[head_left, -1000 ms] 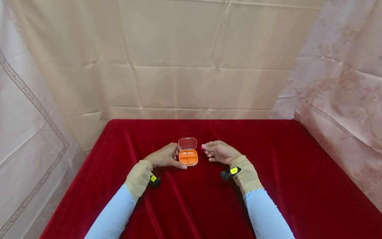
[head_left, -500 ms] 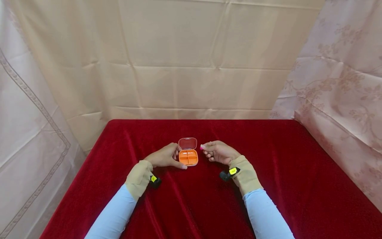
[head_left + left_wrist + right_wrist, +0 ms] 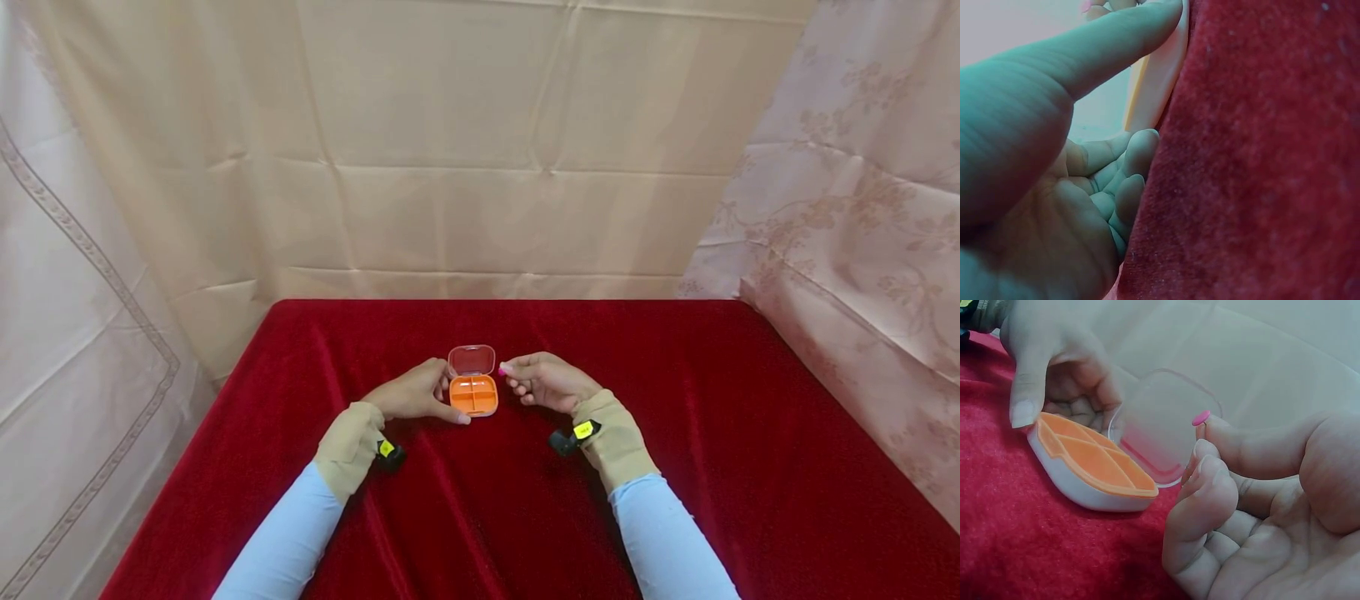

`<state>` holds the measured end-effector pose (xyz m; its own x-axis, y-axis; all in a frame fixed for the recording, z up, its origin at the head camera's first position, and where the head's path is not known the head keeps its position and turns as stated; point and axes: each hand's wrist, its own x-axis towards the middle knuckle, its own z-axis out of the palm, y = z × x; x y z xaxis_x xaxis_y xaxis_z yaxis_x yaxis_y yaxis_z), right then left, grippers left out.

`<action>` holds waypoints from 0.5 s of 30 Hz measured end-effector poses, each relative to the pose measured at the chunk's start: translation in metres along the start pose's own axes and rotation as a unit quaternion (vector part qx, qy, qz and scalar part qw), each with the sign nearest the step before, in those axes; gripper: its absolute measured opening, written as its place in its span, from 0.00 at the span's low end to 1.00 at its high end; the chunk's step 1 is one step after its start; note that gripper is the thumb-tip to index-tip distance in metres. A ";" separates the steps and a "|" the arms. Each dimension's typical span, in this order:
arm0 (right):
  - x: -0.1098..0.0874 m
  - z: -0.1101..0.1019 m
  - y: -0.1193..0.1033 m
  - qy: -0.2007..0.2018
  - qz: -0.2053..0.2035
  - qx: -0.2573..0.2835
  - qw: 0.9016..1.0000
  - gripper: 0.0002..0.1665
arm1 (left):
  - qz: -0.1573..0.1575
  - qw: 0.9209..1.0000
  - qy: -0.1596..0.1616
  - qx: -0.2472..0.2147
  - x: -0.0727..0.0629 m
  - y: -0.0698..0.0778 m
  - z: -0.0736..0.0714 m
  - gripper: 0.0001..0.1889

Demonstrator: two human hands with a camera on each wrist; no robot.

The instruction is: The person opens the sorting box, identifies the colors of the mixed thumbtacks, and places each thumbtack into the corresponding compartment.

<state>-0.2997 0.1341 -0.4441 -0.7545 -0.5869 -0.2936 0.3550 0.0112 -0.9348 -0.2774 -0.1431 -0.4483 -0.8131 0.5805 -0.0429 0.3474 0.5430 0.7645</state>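
A pill box (image 3: 474, 396) with an orange divided tray and white base sits on the red cloth, its clear lid (image 3: 1159, 434) raised. No pill shows in its compartments. My left hand (image 3: 412, 392) grips the box from the left, thumb at the near corner; in the left wrist view the thumb lies along the box's white wall (image 3: 1163, 81). My right hand (image 3: 551, 382) pinches a small pink pill (image 3: 1201, 417) between thumb and index finger, just right of the lid and apart from it. The other right fingers are curled, holding nothing visible.
Red velvet cloth (image 3: 675, 433) covers the table under both arms. A beige curtain (image 3: 487, 167) hangs behind the far edge, with patterned curtains at the left and right (image 3: 862, 208). Each wrist wears a small black camera.
My right hand has drifted slightly left with the pink pill, bringing it closer to the open pill box. The left hand and the box have stayed put.
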 end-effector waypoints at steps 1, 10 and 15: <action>0.000 0.001 0.000 0.000 0.001 0.001 1.000 0.10 | -0.002 1.000 0.001 0.003 0.000 0.000 0.000 0.30; 0.001 0.006 -0.001 -0.001 0.005 0.000 1.000 0.11 | -0.001 1.000 0.006 0.012 0.000 0.000 0.000 0.31; 0.001 0.009 -0.001 0.000 0.010 0.007 1.000 0.12 | -0.004 1.000 0.003 0.008 0.000 0.001 0.000 0.32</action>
<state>-0.2963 0.1262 -0.4420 -0.7470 -0.5866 -0.3128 0.3779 0.0124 -0.9257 -0.2769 -0.1427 -0.4481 -0.8189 0.5722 -0.0445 0.3483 0.5571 0.7538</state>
